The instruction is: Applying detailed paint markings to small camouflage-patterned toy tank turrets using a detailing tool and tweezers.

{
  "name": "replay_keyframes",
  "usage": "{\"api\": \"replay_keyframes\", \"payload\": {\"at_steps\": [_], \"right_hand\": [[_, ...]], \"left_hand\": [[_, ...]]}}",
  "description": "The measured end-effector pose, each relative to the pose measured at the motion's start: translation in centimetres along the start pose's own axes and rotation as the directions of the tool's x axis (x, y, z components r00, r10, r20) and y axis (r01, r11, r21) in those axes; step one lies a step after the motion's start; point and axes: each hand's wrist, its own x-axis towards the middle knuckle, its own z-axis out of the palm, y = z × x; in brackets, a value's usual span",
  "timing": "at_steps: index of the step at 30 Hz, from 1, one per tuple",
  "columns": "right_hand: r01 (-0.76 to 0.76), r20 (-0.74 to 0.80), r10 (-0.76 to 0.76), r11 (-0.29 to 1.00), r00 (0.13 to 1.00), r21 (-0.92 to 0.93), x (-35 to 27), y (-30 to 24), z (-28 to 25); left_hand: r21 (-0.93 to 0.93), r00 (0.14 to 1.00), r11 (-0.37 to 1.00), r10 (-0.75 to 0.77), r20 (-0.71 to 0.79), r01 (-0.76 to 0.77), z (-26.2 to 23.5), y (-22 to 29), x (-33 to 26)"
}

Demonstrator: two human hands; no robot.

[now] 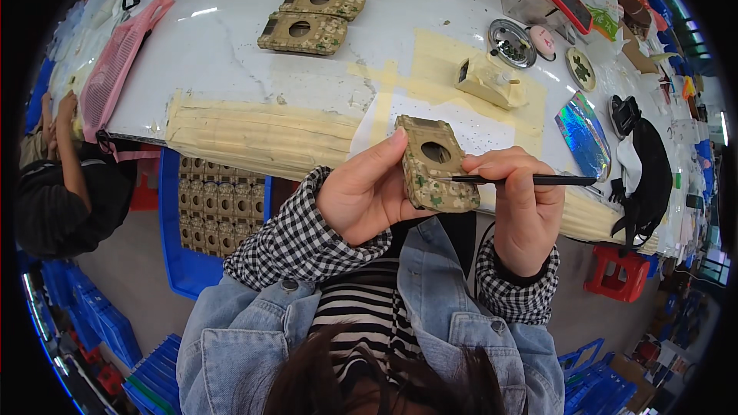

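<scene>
My left hand (359, 194) is closed around a camouflage-patterned rectangular case (420, 177) with a round hole through it, thumb along its left edge. The case is tilted above the table's near edge. Pinched in my right hand (526, 207) is a slim black pointed tool (565, 180); whether it is a brush or tweezers I cannot tell. Its tip meets or nearly meets the case's face just below the hole. Green patches show on the case's lower part. Beneath and beyond lies a white sheet (382, 117) dotted with small specks.
Several matching cases (311, 31) lie in a row across the white table (223, 54). A blue crate (175, 250) of more cases stands lower left. Around the right side are a taped box (492, 83), a round metal dish (512, 42) and an iridescent sheet (582, 136). Another person (65, 200) sits at left.
</scene>
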Motion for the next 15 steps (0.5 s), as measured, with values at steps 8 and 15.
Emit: {"api": "replay_keyframes", "payload": {"at_steps": [8, 15], "right_hand": [[0.002, -0.006, -0.002, 0.997, 1.000, 0.078, -0.1, 0.1, 0.0], [0.089, -0.089, -0.068, 0.963, 0.994, 0.255, -0.2, 0.4, -1.0]], "left_hand": [[0.008, 1.000, 1.000, -0.002, -0.022, 0.003, 0.3, 0.1, -0.1], [-0.036, 0.997, 0.998, 0.053, 0.057, -0.051, 0.4, 0.3, -0.3]]}}
